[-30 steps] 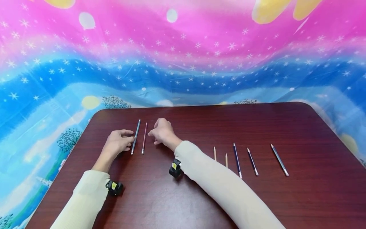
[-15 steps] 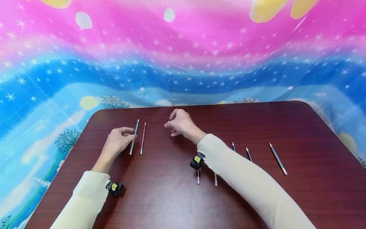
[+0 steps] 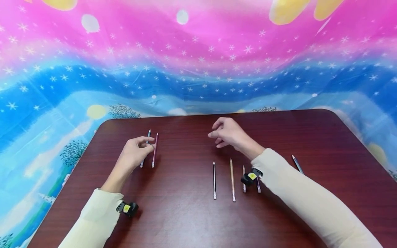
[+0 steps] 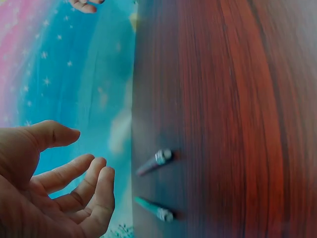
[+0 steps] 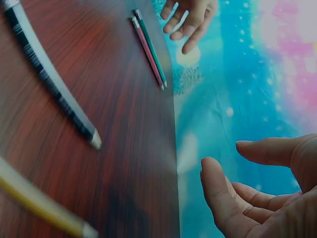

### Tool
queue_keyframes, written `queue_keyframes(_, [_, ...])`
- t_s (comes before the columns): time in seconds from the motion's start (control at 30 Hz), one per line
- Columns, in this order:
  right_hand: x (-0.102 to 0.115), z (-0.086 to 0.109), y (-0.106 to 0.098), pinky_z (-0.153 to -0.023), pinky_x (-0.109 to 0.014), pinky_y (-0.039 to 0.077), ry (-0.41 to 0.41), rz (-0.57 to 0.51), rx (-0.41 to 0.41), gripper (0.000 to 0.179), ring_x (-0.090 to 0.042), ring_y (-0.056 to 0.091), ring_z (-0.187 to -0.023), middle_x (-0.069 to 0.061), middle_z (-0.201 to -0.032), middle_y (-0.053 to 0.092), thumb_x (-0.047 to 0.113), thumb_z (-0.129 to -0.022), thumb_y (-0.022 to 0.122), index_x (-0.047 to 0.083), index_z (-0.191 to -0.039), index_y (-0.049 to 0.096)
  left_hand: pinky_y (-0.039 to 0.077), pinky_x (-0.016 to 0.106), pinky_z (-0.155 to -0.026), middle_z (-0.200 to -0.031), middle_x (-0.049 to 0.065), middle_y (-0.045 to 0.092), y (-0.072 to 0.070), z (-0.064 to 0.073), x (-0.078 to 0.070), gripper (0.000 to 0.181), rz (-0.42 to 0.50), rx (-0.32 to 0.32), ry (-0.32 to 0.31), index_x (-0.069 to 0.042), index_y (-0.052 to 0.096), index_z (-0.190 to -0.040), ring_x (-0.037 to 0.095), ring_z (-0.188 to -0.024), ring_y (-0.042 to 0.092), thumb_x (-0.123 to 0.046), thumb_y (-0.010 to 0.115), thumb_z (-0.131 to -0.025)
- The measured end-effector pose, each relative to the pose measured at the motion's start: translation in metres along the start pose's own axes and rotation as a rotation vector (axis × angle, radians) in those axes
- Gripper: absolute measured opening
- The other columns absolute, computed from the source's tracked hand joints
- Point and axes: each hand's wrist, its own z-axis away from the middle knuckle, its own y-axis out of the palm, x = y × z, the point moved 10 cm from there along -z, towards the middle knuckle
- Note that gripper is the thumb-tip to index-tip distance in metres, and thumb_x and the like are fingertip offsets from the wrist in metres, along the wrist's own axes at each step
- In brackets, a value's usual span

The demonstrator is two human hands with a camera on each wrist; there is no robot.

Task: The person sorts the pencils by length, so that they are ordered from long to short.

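Note:
In the head view my left hand [image 3: 138, 150] hovers over a teal pencil [image 3: 149, 133], hiding its middle. A red pencil [image 3: 155, 151] lies just right of it, by the fingertips. The left wrist view shows that hand's thumb and fingers apart with nothing between them. My right hand [image 3: 230, 133] hangs in the air above the table, fingers loosely bent and holding nothing. Below it lie a black pencil [image 3: 214, 181] and a natural-wood pencil [image 3: 232, 182]. A shorter light pencil [image 3: 244, 172] and a dark blue pencil [image 3: 258, 186] are partly covered by the right wrist.
A blue-grey pencil [image 3: 297, 163] lies farther right, its lower end behind the right sleeve [image 3: 297, 186]. All of this is on a dark red-brown wooden table [image 3: 173, 210]. A pink and blue printed cloth [image 3: 198, 69] hangs behind the table's far edge.
My right hand has moved right, away from the red pencil, uncovering the black and natural-wood pencils. My left hand has shifted slightly right, from beside the teal pencil to over it.

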Motion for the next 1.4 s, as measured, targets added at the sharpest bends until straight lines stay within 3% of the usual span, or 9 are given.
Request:
queue_keyframes(0.1, [-0.010, 0.007, -0.017, -0.071, -0.038, 0.067, 0.004, -0.001, -0.009, 0.041, -0.021, 0.065, -0.071, -0.008, -0.090, 0.064, 0.004, -0.095, 0.072, -0.009, -0.127, 0.052, 0.054, 0.036, -0.082, -0.123, 0.018, 0.070, 0.007, 0.005, -0.008, 0.045, 0.051, 0.015, 0.015, -0.008, 0.062, -0.144, 0.032, -0.104, 0.066, -0.023, 0.062, -0.102])
queue_keyframes(0.3, [-0.026, 0.027, -0.044, -0.070, -0.035, 0.066, 0.001, 0.000, -0.025, 0.039, -0.019, 0.069, -0.074, -0.012, -0.099, 0.069, 0.005, -0.096, 0.071, -0.008, -0.127, 0.051, 0.062, 0.038, -0.095, -0.130, 0.022, 0.070, 0.029, 0.014, -0.023, 0.044, 0.195, 0.086, 0.015, -0.005, 0.060, -0.145, 0.033, -0.114, 0.070, -0.016, 0.061, -0.102])
queue_keyframes(0.77, [-0.056, 0.067, -0.078, -0.075, -0.037, 0.067, -0.006, -0.008, -0.023, 0.047, -0.019, 0.074, -0.083, 0.000, -0.094, 0.073, 0.008, -0.098, 0.069, -0.009, -0.136, 0.047, 0.065, 0.036, -0.086, -0.120, 0.026, 0.072, 0.079, 0.025, -0.039, 0.041, 0.473, 0.224, -0.002, 0.005, 0.059, -0.141, 0.023, -0.098, 0.074, -0.002, 0.056, -0.101])
queue_keyframes(1.1, [-0.081, 0.088, -0.094, -0.074, -0.038, 0.067, 0.014, -0.016, -0.048, 0.045, -0.020, 0.073, -0.085, -0.005, -0.097, 0.074, 0.006, -0.098, 0.068, -0.010, -0.135, 0.047, 0.066, 0.040, -0.084, -0.113, 0.028, 0.074, 0.111, 0.034, -0.052, 0.038, 0.533, 0.288, -0.008, 0.006, 0.062, -0.137, 0.019, -0.087, 0.076, 0.001, 0.056, -0.100])
queue_keyframes(1.4, [-0.089, 0.098, -0.088, -0.077, -0.038, 0.067, -0.003, -0.037, -0.020, 0.045, -0.022, 0.072, -0.089, -0.010, -0.100, 0.072, 0.007, -0.099, 0.066, -0.011, -0.135, 0.046, 0.066, 0.041, -0.084, -0.113, 0.027, 0.075, 0.135, 0.044, -0.063, 0.037, 0.553, 0.337, 0.011, 0.006, 0.064, -0.135, 0.022, -0.092, 0.076, 0.002, 0.058, -0.099])
